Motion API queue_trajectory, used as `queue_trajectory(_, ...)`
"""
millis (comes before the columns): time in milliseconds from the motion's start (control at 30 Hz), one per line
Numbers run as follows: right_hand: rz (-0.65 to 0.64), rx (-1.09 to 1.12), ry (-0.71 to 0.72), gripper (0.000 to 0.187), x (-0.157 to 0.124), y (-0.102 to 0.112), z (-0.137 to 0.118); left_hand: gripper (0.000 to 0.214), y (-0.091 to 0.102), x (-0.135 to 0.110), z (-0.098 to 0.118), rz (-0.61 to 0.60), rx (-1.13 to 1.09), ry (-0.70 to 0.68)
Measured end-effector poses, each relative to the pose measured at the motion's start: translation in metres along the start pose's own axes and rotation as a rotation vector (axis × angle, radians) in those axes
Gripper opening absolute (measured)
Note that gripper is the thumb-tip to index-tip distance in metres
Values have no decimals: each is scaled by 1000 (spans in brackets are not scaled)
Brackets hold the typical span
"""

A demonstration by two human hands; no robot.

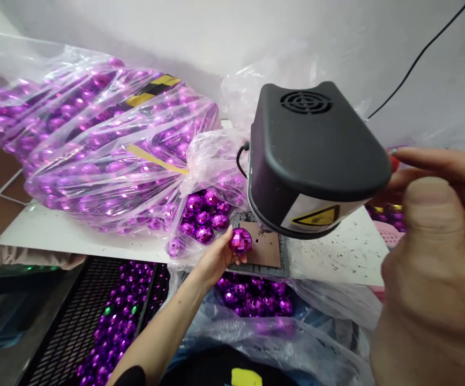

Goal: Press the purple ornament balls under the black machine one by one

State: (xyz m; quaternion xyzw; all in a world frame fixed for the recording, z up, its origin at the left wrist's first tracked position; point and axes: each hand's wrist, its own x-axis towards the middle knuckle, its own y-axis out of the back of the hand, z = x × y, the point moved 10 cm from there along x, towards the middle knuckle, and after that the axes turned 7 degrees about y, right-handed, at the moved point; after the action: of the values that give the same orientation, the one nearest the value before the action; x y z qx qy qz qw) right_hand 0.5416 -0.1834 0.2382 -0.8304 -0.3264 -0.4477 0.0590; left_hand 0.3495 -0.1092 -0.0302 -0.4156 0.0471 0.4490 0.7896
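Between the fingers of my left hand (218, 254) is a shiny purple faceted ball (241, 241), held over the near left part of a brown board (268, 249) on a grey base. Above the board stands a black machine head (321, 145) with a round vent on top and a yellow warning label. My right hand (437, 257), large and close to the camera, is closed at the machine's right side. Its fingertips grip a red knob (394, 162), mostly hidden by the fingers and housing. More purple balls (204, 217) lie just left of the board.
A big clear bag (107, 145) full of purple balls covers the left of the white table (332, 257). Below the front edge, an open plastic bag (297, 338) holds more balls. A black crate (67, 305) with purple pieces sits lower left; a pink basket (387, 233) is at right.
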Motion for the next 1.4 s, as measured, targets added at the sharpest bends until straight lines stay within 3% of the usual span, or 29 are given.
queue_trajectory(100, 41, -3, -27, 33, 5, 0, 6, 43, 5, 1, 7, 41, 0, -55)
queue_trajectory(233, 39, -6, -40, 33, 5, 1, 11, 51, 6, 3, 8, 56, 127, -70)
queue_trajectory(400, 0, -42, 17, 30, 6, 1, 11, 46, 18, 7, 22, 285, 533, -296)
queue_trajectory(600, -12, -7, 36, 30, 7, 0, 12, 38, -4, 6, 27, 350, 988, -496)
queue_trajectory(700, -23, -3, 29, 30, 6, -1, 13, 40, -25, 1, 28, 340, 1197, -638)
queue_trajectory(833, -15, -22, 16, 30, 5, 1, 15, 42, -43, -2, 23, 334, 1333, -772)
queue_trajectory(933, 9, -42, 12, 32, 4, 5, 14, 42, -42, 0, 20, 341, 1297, -769)
queue_trajectory(1033, 39, -21, 20, 34, 3, 7, 11, 44, -40, 7, 13, 258, 1281, -672)
queue_trajectory(1133, -34, -46, 28, 35, 0, 0, 8, 43, -39, 13, 9, 206, 1274, -584)
queue_trajectory(1267, -124, -164, 163, 30, -1, -10, -4, 44, -41, 14, 10, 212, 1277, -582)
queue_trajectory(1400, 6, -129, 99, 29, 9, -2, 1, 48, -41, 16, 9, 207, 1268, -594)
